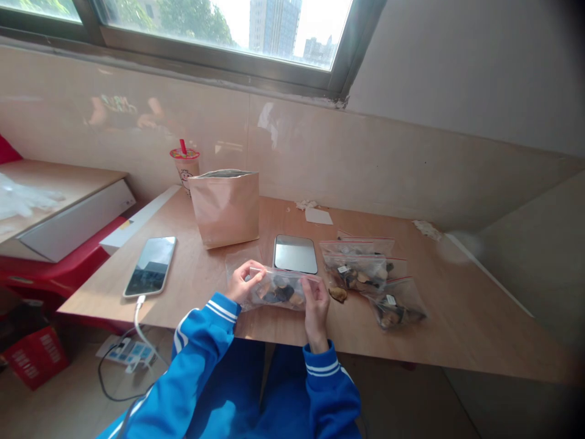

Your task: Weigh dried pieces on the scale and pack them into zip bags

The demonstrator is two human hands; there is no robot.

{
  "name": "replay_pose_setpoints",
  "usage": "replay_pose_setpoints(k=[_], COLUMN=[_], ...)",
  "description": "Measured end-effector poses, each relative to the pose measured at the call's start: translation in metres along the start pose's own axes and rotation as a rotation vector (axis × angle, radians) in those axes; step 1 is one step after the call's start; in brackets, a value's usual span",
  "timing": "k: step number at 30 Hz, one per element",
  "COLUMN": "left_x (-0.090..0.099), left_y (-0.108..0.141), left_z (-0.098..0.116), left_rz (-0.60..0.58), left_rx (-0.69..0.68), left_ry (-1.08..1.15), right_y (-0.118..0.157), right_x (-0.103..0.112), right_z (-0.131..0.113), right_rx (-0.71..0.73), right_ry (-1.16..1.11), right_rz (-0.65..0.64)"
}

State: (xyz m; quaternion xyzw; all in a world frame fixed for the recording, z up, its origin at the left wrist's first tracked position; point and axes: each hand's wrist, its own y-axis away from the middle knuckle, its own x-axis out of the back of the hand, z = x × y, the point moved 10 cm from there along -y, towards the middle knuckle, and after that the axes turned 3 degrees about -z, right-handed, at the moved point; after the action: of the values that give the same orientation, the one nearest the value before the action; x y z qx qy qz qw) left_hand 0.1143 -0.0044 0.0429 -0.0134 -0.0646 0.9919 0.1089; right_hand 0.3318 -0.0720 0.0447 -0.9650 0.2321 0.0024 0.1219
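Pinching a clear zip bag of dried pieces, our left hand and right hand closed on its ends, we held its long axis crosswise over the wooden table. Nearby lay three more zip bags and one loose piece; beyond stood one digital scale, one phone, one kraft pouch, one lidded cup, and one window.

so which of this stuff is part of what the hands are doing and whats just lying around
In use: left hand, right hand, zip bag of dark and tan pieces, filled zip bags, loose piece, probable kitchen scale, kraft paper bag

Lying about: smartphone, charging cable, bubble tea cup
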Motion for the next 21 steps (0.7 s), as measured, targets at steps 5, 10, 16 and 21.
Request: replay_pose_setpoints(k=[5, 10, 16, 21], left_x=[-0.01, -0.015, -0.01, -0.006], left_y=[0.001, 0.002, 0.002, 0.003], left_z=[0.002, 0.0, 0.01, 0.012], left_rz=[-0.096, -0.123, -0.078, -0.031], left_rx=[0.012, 0.026, -0.044, -0.059], left_ry=[-0.023, 0.004, 0.013, 0.004], right_y=[0.001, 0.002, -0.001, -0.002], right_x=[-0.001, -0.011, -0.008, -0.006], right_z=[0.001, -0.002, -0.006, 0.0], right_rx=[-0.024, -0.001, 0.065, 0.034], right_ry=[-0.008, -0.026, 0.039, 0.036], right_rz=[-0.013, -0.093, -0.043, -0.012])
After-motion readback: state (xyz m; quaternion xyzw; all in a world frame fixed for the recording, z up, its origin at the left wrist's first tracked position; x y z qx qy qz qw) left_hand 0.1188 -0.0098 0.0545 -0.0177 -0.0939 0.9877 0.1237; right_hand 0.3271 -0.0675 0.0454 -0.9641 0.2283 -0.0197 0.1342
